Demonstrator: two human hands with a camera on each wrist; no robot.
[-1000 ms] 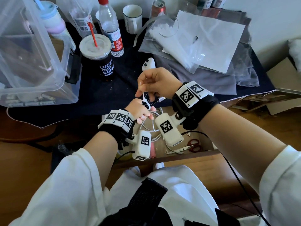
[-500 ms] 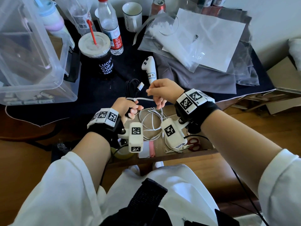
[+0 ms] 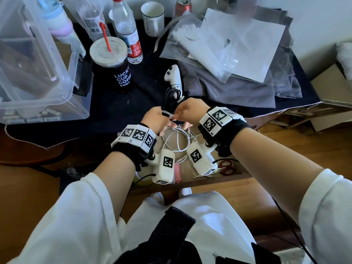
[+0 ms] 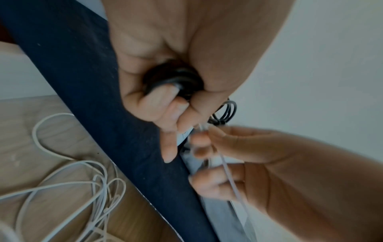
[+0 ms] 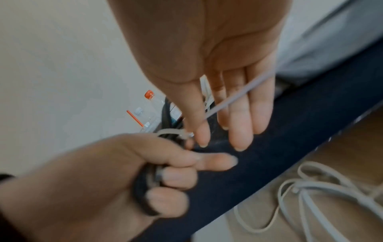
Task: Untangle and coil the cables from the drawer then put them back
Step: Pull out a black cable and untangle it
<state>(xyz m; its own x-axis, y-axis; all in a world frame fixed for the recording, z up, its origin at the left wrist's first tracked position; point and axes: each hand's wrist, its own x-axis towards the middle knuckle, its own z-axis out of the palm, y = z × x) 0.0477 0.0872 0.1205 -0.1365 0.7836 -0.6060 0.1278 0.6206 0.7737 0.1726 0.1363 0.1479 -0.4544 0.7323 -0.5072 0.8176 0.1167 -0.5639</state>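
Now cinched round the black coil [image 3: 170, 101]: the white zip tie [image 3: 166, 113], a straight strip stretched between the two hands half a second ago, a raised strip above them a second ago. Both hands lower and closer together than then, meeting at 12 o'clock of the open drawer [image 3: 192, 182].

Clear plastic bin [image 3: 41, 103] at 10 o'clock, contents blurred through its walls. Drawer at 6 o'clock of the hands, holding a loose white cable [image 3: 178, 139], red-handled scissors [image 3: 226, 167] at its 3 o'clock side, a pink item partly hidden by the wrist cameras. Coffee cup [image 3: 112, 63] with lid and red straw at 11 o'clock, water bottle [image 3: 127, 33] just behind it, white mug [image 3: 152, 18] at 12 o'clock. Plastic bags [image 3: 228, 40] on grey cloth at 1 o'clock. White controller [image 3: 173, 76] lying just beyond the coil.

Left hand [image 3: 156, 119] clenched round the black coil, fingers [image 5: 174, 178] curled tight, the coil's loops sticking up past the fist toward 12 o'clock. Right hand [image 3: 187, 111] touching the left; thumb and forefinger pinched on the tie right at its lock, the other fingers [image 5: 240, 117] straight and loose, the tie's free tail [image 5: 234, 96] running back across them.
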